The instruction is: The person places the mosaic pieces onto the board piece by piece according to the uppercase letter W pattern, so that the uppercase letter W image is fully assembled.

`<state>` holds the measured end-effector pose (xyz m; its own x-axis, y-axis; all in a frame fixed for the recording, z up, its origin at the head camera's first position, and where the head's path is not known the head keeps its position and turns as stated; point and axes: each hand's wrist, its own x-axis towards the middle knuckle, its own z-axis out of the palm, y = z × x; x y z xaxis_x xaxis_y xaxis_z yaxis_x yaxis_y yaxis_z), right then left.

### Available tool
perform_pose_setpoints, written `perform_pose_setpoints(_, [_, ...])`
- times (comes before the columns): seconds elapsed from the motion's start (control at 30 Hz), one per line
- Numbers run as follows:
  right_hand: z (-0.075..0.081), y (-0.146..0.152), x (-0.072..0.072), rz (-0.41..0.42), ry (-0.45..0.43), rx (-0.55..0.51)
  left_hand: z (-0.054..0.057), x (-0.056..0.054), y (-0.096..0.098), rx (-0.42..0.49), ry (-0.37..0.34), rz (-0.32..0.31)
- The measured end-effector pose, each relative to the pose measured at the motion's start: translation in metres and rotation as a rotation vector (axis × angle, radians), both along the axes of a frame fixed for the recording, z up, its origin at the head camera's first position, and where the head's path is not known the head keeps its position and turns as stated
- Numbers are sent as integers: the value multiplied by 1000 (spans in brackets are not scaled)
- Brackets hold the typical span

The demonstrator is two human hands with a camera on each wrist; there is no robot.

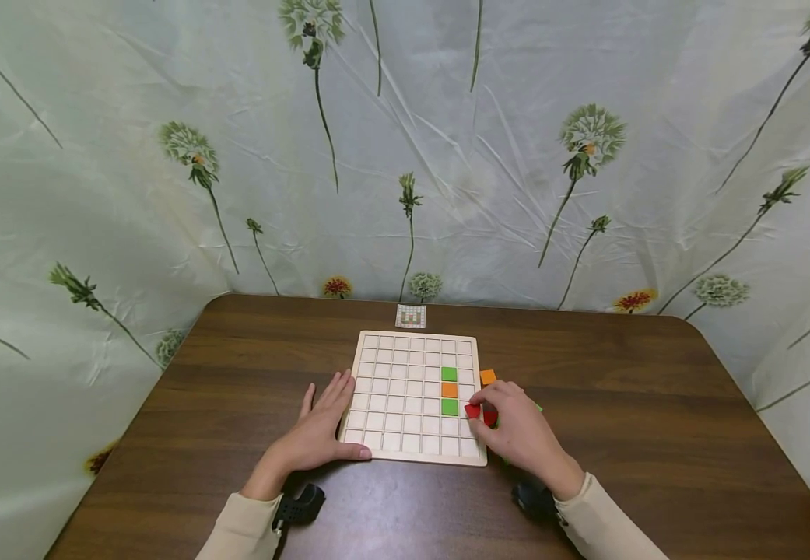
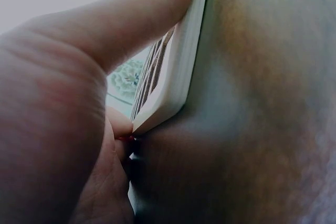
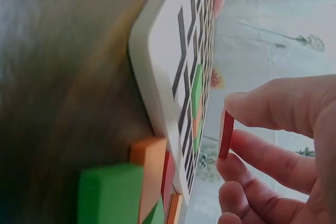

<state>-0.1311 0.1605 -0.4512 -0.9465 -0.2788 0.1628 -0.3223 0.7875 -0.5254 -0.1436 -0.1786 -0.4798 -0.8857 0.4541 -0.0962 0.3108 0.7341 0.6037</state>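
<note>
A pale wooden grid board (image 1: 412, 395) lies on the table. In one of its right-hand columns sit a green tile (image 1: 449, 374), an orange tile (image 1: 450, 390) and a second green tile (image 1: 450, 407), one below another. My right hand (image 1: 520, 428) pinches a red square tile (image 3: 226, 135) between thumb and fingertips, above the board's right edge. My left hand (image 1: 317, 432) rests at the board's left side, fingers spread along that edge and thumb on the near corner.
Loose tiles lie right of the board, partly hidden by my right hand: an orange one (image 1: 488, 377), a red one (image 1: 491, 419) and a green block (image 3: 110, 195). Behind the board is a small patterned card (image 1: 411, 316). A flowered curtain (image 1: 475, 155) hangs behind the brown table (image 1: 629, 389).
</note>
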Motion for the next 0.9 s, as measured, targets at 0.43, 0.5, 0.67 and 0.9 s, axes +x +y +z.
perform_pose_setpoints(0.43, [-4, -15, 6, 42, 41, 36, 1, 0, 0, 13, 17, -5])
perform_pose_setpoints(0.5, [-6, -16, 6, 57, 67, 41, 0, 0, 0, 12, 19, -5])
perform_pose_setpoints(0.67, [-10, -20, 7, 80, 108, 41, 0, 0, 0, 5, 16, -5])
perform_pose_setpoints(0.9, [-10, -25, 8, 76, 98, 65, 1, 0, 0, 3, 6, -5])
